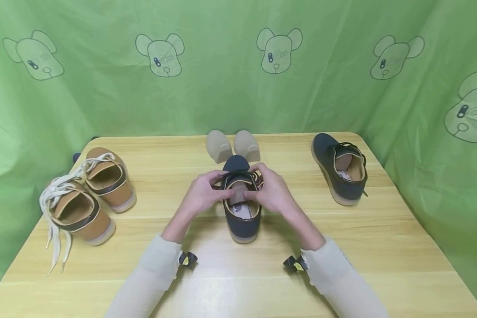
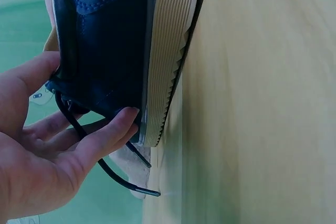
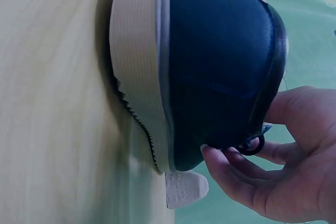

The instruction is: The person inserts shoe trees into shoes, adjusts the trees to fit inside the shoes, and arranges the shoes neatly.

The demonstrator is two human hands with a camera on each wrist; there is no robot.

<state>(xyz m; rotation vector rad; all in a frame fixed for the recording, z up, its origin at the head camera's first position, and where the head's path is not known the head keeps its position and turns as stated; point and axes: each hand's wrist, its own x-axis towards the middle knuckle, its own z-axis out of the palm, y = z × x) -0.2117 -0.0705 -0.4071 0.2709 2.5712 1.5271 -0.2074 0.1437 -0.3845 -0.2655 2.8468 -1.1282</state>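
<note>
A dark navy lace-up shoe (image 1: 244,226) stands upright at mid-table, toe pointing away from me. My left hand (image 1: 202,192) grips its left side, thumb in the opening at the tongue (image 1: 237,193) and fingers outside. From the other side my right hand (image 1: 273,191) holds it the same way, with its thumb also on the tongue. In the left wrist view, black lace ends (image 2: 107,169) hang beside the left fingers. The right wrist view shows the fingers against the shoe's dark side (image 3: 215,72), above a pale ridged sole (image 3: 137,51).
Two grey-beige toe-shaped inserts (image 1: 218,146) sit just beyond the shoe's toe. A matching navy shoe (image 1: 349,191) stands at the right. Two brown shoes (image 1: 97,223) with long white laces (image 1: 55,194) stand at the left. Green curtains (image 1: 222,101) enclose the wooden table (image 1: 381,265).
</note>
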